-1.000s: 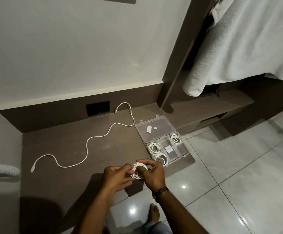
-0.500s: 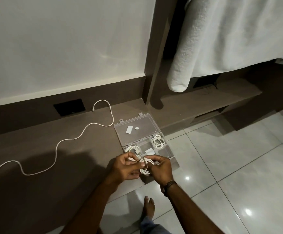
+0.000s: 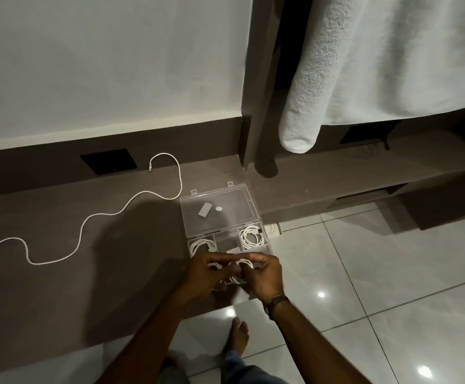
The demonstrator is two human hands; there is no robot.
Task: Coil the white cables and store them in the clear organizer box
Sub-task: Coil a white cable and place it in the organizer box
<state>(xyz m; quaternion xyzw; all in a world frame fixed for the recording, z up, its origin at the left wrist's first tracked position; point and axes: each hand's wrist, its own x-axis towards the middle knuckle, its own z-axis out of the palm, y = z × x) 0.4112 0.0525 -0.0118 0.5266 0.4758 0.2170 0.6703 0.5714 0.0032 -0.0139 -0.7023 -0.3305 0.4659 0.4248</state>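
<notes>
1. both hands hold one coiled white cable (image 3: 239,268) just above the near end of the clear organizer box (image 3: 253,214), which sits open on the low brown ledge (image 3: 131,273). the left hand (image 3: 206,275) pinches the loops from one side, the right hand (image 3: 264,275) from the other; each grip is closed on the coil.
2. the job now, as i read it, is to settle this coil into a free compartment. keep the loops pinched flat and together until they are down inside the walls, or they will likely spring open.
3. two compartments already hold coils: the left one (image 3: 202,245) and the far right one (image 3: 250,236). the near compartments are hidden under the hands, so i cannot tell which is free.
4. tuck the plug end inside the ring before letting go, so nothing sticks up against the lid (image 3: 217,200).
5. release one hand first and press with the other.
6. one long cable (image 3: 131,202) is yet to be coiled, lying loose on the ledge, well apart from the box.
</notes>
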